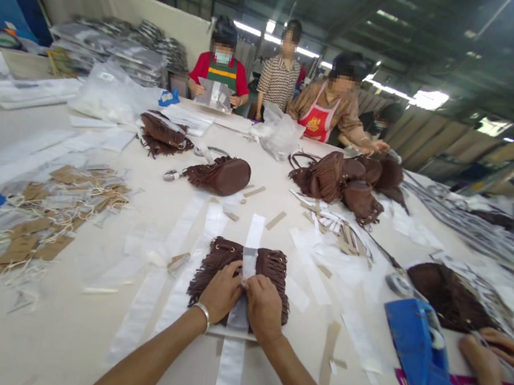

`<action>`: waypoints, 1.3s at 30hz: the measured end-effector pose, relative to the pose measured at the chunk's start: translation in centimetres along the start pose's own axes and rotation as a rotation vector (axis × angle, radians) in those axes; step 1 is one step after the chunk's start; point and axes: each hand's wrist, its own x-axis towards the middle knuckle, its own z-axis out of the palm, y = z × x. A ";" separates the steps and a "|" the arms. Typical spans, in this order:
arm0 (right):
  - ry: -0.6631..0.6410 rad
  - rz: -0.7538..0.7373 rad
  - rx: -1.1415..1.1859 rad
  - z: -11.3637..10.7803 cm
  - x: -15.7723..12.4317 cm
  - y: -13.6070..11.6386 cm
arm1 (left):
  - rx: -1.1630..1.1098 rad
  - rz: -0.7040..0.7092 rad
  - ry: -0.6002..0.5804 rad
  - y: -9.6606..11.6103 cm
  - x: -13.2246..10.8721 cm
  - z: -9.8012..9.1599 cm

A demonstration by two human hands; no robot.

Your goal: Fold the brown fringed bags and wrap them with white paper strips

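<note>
Brown fringed bag [276, 271] is lying under my left hand [220, 291] and right hand [263, 306]; both hands' fingers [236, 279] are pinching the white strip [251, 254] across it. Banding looks half done, ends hanging loose.

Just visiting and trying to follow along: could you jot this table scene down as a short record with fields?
Left hand: bracelet on wrist, fingertips on the white strip
Right hand: beside it, on the same strip
Under them: brown fringed bag, strip laid across its middle
Left side: card tags with strings
Right side: co-worker's hands by a blue pouch
Far end: three people, more brown bags
</note>
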 end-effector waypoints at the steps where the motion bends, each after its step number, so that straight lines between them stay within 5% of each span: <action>1: 0.006 -0.003 0.000 0.1 -0.1 0.1 | -0.003 -0.003 0.001 -0.2 0.1 0.1; 39: -0.079 -0.188 -0.050 0.3 -0.8 0.7 | -0.100 -0.322 0.071 -0.6 2.8 0.2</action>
